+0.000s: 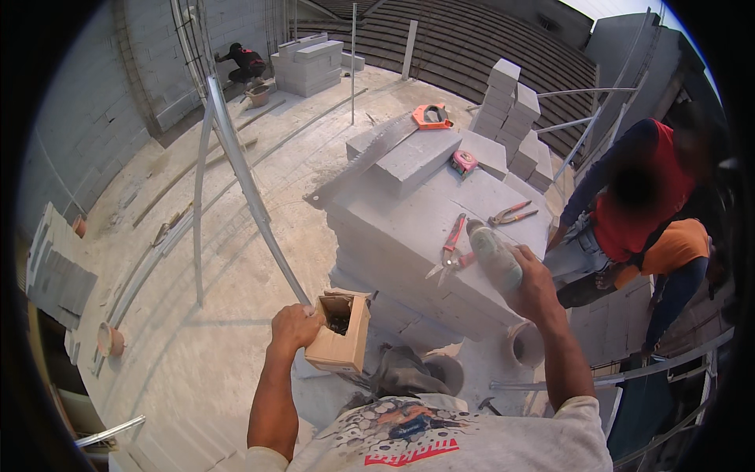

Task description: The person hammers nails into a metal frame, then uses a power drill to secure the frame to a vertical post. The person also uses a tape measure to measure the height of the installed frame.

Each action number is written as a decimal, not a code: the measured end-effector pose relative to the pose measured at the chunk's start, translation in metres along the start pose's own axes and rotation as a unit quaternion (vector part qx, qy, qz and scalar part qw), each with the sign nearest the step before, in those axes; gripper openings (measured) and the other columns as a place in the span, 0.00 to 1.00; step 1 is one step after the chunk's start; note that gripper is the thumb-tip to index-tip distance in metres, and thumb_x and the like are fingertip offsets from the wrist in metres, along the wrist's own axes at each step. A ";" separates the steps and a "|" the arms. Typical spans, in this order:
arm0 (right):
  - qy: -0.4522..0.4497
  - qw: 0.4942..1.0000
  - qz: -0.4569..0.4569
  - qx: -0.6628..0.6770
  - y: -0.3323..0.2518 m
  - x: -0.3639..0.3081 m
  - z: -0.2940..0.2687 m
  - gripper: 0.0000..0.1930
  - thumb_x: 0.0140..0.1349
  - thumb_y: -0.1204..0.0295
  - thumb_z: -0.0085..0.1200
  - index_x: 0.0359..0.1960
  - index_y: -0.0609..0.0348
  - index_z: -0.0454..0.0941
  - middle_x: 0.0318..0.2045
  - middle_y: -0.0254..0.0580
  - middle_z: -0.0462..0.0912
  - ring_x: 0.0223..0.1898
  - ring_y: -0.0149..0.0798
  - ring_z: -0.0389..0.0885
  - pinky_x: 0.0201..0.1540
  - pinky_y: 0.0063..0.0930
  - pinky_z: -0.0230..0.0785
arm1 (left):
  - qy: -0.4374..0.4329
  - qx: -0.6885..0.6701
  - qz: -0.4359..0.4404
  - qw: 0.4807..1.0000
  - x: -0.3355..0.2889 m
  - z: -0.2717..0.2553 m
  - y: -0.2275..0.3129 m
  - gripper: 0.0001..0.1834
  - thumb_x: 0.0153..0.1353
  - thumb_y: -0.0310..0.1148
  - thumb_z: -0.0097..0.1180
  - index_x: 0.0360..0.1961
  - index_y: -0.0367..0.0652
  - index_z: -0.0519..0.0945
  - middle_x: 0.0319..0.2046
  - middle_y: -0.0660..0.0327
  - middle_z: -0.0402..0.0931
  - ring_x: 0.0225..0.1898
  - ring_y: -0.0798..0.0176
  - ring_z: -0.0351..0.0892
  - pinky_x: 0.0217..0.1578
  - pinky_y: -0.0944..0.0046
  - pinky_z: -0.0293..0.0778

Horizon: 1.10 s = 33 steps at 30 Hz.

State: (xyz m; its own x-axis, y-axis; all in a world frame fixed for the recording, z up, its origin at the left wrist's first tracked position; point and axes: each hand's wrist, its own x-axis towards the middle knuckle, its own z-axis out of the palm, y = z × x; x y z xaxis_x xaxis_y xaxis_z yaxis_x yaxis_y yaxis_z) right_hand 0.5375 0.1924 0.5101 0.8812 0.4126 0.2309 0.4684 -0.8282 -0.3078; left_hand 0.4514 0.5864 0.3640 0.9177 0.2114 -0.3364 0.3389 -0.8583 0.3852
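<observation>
My left hand [297,326] grips the edge of an open cardboard box [340,346], with small dark pieces inside that are too small to name. In my right hand [535,285] is a dusty, pale greenish bottle [495,258], tilted over the near side of a stack of grey blocks [393,236]. On the stack, beside the bottle, lie red-handled snips [450,244] and pincers [513,212]. Farther back are a pink tape measure [464,163] and a handsaw with an orange handle [432,117], its long blade resting across a block.
Metal props [240,169] stand left of the blocks. Two people, one in a red vest [645,185], are close on my right; another person [245,64] crouches by the far wall. Block piles [311,67] stand behind. A hammer [491,407] and buckets [525,346] are near my body.
</observation>
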 end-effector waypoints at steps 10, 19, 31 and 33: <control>-0.048 0.965 0.143 -0.213 0.130 0.161 0.044 0.26 0.48 0.75 0.62 0.51 0.70 0.69 0.45 0.54 0.75 0.41 0.54 0.83 0.42 0.43 0.78 | 0.091 0.066 0.199 0.974 0.132 -0.098 0.218 0.18 0.52 0.43 0.50 0.28 0.40 0.84 0.25 0.44 0.80 0.32 0.42 0.81 0.38 0.49 0.76; -0.190 0.944 0.125 -0.239 0.170 0.200 0.084 0.34 0.49 0.74 0.61 0.59 0.73 0.64 0.49 0.56 0.72 0.45 0.50 0.82 0.43 0.39 0.78 | 0.052 0.118 0.248 0.960 0.233 -0.054 0.299 0.19 0.56 0.49 0.58 0.34 0.45 0.85 0.29 0.50 0.82 0.36 0.47 0.83 0.37 0.49 0.76; -0.082 0.980 0.110 -0.140 0.175 0.169 0.100 0.43 0.46 0.75 0.67 0.65 0.69 0.58 0.53 0.58 0.69 0.47 0.58 0.78 0.44 0.45 0.75 | 0.226 -0.195 0.211 0.931 0.183 -0.047 0.232 0.18 0.59 0.44 0.62 0.44 0.43 0.81 0.38 0.54 0.80 0.39 0.50 0.82 0.40 0.56 0.77; -0.056 0.983 0.099 -0.141 0.179 0.164 0.105 0.42 0.47 0.75 0.66 0.65 0.67 0.58 0.56 0.59 0.67 0.51 0.60 0.76 0.46 0.47 0.74 | 0.318 -0.194 0.245 0.895 0.163 -0.048 0.202 0.18 0.60 0.43 0.61 0.46 0.42 0.80 0.37 0.54 0.79 0.35 0.53 0.82 0.38 0.57 0.77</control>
State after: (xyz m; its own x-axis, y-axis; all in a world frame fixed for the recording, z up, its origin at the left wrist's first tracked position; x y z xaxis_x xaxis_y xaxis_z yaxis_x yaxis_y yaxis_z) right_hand 0.7720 0.1517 0.3963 0.9623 0.2588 0.0838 0.2644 -0.9622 -0.0650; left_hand 0.6799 0.4698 0.4285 0.8668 0.1833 0.4638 -0.2027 -0.7202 0.6635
